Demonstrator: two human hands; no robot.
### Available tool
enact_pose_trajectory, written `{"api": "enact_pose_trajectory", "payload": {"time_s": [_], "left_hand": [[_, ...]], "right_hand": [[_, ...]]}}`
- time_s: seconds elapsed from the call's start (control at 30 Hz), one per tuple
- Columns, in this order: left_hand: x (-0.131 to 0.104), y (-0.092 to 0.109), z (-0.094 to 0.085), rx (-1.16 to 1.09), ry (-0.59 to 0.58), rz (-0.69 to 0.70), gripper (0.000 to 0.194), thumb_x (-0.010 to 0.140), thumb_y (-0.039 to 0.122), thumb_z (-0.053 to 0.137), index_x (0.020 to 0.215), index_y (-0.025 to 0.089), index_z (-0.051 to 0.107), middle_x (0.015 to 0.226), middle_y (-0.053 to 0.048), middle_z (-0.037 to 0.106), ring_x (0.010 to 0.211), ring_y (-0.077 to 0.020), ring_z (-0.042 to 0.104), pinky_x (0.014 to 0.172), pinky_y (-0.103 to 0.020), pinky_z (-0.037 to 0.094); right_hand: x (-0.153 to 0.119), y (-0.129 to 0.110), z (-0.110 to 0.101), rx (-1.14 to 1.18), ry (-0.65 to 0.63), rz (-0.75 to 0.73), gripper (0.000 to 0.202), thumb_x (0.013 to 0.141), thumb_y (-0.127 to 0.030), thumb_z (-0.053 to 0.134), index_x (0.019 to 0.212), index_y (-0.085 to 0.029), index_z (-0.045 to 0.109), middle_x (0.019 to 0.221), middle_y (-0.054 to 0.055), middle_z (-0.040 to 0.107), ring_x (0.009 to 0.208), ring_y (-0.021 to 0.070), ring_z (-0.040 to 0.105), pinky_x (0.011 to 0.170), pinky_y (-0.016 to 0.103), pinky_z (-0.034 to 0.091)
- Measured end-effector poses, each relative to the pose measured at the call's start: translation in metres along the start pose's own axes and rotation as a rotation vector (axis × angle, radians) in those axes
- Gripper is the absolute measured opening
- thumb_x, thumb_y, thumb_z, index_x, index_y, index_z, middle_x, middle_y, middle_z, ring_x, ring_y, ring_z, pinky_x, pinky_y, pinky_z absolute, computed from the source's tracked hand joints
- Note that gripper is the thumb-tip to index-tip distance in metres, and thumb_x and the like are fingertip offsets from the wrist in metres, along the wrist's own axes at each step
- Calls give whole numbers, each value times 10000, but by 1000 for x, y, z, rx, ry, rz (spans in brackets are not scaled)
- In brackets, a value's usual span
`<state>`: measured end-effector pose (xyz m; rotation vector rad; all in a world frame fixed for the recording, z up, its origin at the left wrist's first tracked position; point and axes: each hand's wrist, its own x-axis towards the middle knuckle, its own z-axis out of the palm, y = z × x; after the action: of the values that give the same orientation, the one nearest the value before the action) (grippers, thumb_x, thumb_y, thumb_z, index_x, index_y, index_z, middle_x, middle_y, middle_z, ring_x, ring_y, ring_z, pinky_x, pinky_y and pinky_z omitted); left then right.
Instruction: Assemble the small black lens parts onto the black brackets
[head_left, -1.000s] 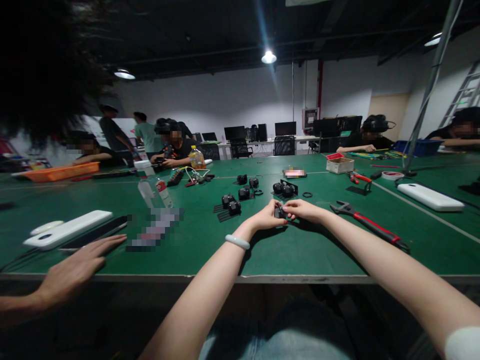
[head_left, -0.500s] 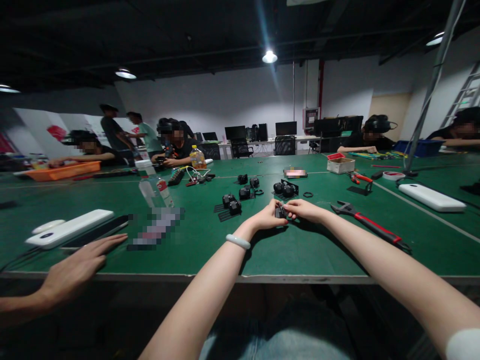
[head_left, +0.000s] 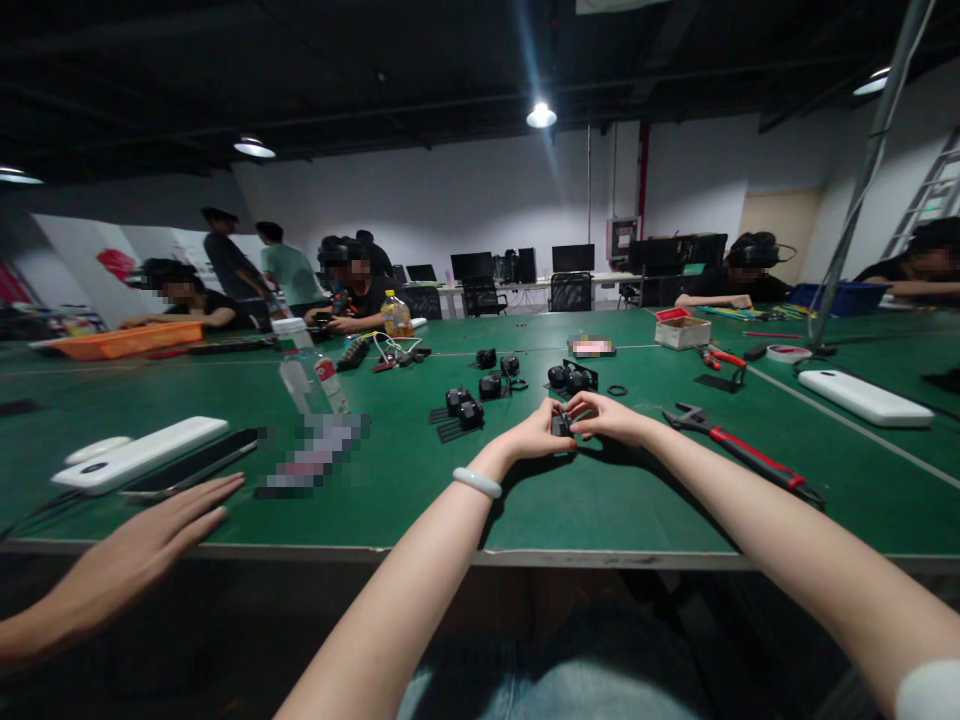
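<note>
A small black part (head_left: pixel 561 424) sits between my two hands, close above the green table; its exact kind is hard to make out. My left hand (head_left: pixel 534 430), a pale bangle on its wrist, is closed around it from the left. From the right, my right hand (head_left: pixel 604 416) pinches the same part with bent fingers. Just beyond lie a black clustered part (head_left: pixel 571 378) and a black ring (head_left: pixel 617 390). More black parts with slotted plates (head_left: pixel 459 410) rest to the left. An adjustable wrench with red-and-black handle (head_left: pixel 757 460) lies right of my right hand.
Another person's hand (head_left: pixel 169 525) rests at the left table edge, near a dark phone (head_left: pixel 195 465) and a white power bank (head_left: pixel 146 455). A clear bottle (head_left: pixel 300 370) stands behind them. At right are a white power bank (head_left: pixel 862 397), a small box (head_left: pixel 681 330) and a pole (head_left: pixel 855 200).
My right fingers have shifted slightly on the small black part, the knuckles rising a little. My left hand stays put. The other person's hand at left has drawn back slightly.
</note>
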<state>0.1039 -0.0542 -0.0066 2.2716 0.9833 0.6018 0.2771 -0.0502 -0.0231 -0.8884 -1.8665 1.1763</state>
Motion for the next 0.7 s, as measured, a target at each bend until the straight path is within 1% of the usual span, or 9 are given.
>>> {"api": "enact_pose_trajectory", "payload": {"time_s": [0.17, 0.43, 0.6, 0.7], "left_hand": [[-1, 2, 1, -3, 4, -10, 472, 561, 333, 563, 935, 151, 340, 748, 18, 412, 662, -98, 423, 548, -204, 361], [-1, 5, -1, -58, -20, -10, 489, 558, 328, 566, 949, 144, 337, 739, 22, 409, 635, -83, 409, 541, -202, 360], [-1, 2, -1, -65, -29, 1, 504, 562, 325, 572, 966, 145, 331, 753, 14, 425, 639, -82, 416, 547, -204, 363], [-1, 0, -1, -46, -21, 7, 507, 560, 327, 573, 969, 143, 337, 756, 9, 431, 640, -84, 420, 545, -204, 366]], "right_hand": [[1, -2, 1, -16, -9, -37, 299, 601, -182, 571, 885, -150, 483, 842, 43, 541, 734, 120, 507, 600, 234, 423], [1, 1, 1, -36, -1, -13, 293, 616, -223, 569, 890, -143, 500, 852, 47, 543, 706, 112, 510, 561, 213, 428], [3, 5, 0, -27, -10, -10, 289, 627, -235, 561, 897, -149, 503, 872, 47, 540, 733, 117, 513, 576, 220, 441], [3, 5, 0, -34, -14, -13, 288, 630, -246, 558, 897, -148, 509, 857, 45, 548, 711, 111, 516, 575, 222, 443]]}}
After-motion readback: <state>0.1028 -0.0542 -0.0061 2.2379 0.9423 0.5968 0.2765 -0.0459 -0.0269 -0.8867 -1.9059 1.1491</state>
